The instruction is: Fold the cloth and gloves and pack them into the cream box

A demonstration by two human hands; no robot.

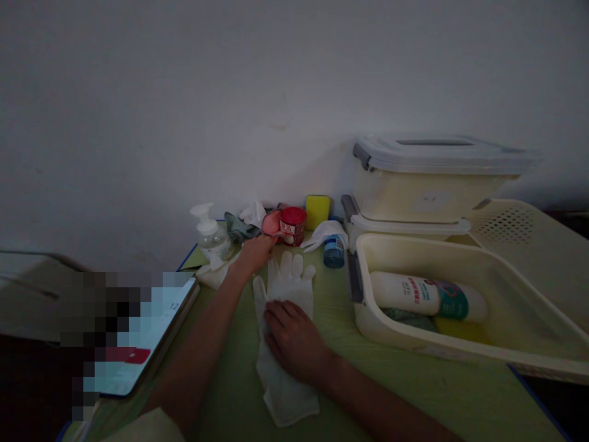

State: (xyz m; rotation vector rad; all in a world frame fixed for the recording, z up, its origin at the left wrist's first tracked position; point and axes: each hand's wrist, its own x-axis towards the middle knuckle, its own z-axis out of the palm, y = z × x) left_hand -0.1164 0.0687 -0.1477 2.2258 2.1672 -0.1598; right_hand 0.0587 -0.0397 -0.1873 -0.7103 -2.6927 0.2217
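A white rubber glove [289, 393] lies flat on the green tabletop, its fingers pointing away from me. My right hand [294, 339] rests palm down on the glove's middle, fingers lightly bent and holding nothing. Farther off, my left hand [256, 253] has its fingers drawn together beside one glove fingertip and just below a pink, dark-edged pad [272, 221]; what they grip, if anything, is hidden. Right behind that hand stands a red roll with a printed label [293, 226].
Left are a pump bottle [214, 239], a grey-green cloth [240, 227] and a tablet [151, 344]. A yellow sponge [317, 212] and blue roll [334, 252] stand at the back. Right, an open cream bin [442, 350] holds a white bottle [414, 294]; lidded boxes [427, 196] stand behind.
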